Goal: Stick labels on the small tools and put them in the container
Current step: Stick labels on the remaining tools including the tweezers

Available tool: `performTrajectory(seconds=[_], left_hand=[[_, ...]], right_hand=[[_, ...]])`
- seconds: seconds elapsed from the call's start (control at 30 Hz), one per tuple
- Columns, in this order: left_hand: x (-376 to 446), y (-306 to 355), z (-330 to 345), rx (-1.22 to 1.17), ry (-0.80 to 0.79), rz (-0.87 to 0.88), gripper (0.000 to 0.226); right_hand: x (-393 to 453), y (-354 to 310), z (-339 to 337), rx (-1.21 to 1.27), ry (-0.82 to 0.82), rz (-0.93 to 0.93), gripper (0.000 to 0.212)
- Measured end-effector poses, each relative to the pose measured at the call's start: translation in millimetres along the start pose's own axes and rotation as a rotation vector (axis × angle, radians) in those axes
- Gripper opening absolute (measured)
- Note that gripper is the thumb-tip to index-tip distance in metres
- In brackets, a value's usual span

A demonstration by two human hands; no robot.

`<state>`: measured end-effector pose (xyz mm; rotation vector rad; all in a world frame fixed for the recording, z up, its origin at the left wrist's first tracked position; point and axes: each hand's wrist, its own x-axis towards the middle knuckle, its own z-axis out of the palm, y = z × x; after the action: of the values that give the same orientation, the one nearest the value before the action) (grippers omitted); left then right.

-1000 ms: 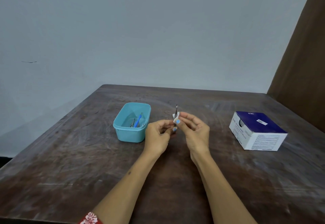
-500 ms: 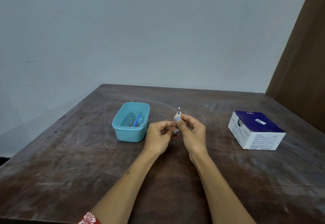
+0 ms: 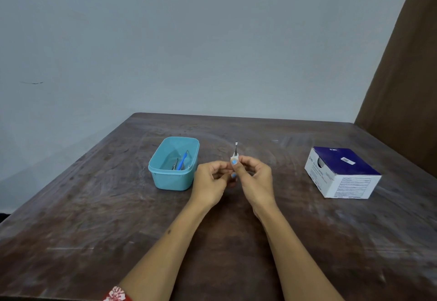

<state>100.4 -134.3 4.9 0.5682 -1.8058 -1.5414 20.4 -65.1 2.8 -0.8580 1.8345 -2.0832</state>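
Note:
A thin metal tool (image 3: 236, 149) stands upright above my fingers, with a white label (image 3: 234, 159) wrapped round its shaft. My right hand (image 3: 255, 180) pinches the tool at the label with thumb and forefinger. My left hand (image 3: 211, 183) is curled close beside it, its fingertips touching the tool's lower end, which is hidden. Left of my hands sits a teal plastic container (image 3: 173, 164) holding a blue-handled tool (image 3: 182, 162) and a couple of small metal tools (image 3: 175, 164).
A white and dark blue cardboard box (image 3: 343, 173) lies on the dark wooden table (image 3: 94, 218) to the right. A pale wall stands behind the table, and a brown panel rises at the right edge.
The loose flap of the label has been pressed down round the tool's shaft. My hands have stayed in nearly the same spot above the table.

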Motion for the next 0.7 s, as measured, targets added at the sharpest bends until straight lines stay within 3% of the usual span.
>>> performTrajectory(seconds=[0.17,0.33,0.57,0.7], left_hand=[[-0.8,-1.5,1.2,0.085,-0.097,-0.037,0.020],[0.1,-1.7,1.1,0.083,0.054,0.016,0.023],[-3.3,2.0,3.9,0.120,-0.027,-0.013,0.020],[-2.0,0.3,2.1,0.118,0.060,0.008,0.023]], right_hand=[[2.4,-0.8,-1.5,0.042,0.107,-0.028,0.012],[0.2,2.2,1.9,-0.032,0.029,-0.018,0.013],[0.7,-1.1,-0.3,0.043,0.120,-0.036,0.008],[0.8,3.8,2.8,-0.014,0.040,-0.004,0.016]])
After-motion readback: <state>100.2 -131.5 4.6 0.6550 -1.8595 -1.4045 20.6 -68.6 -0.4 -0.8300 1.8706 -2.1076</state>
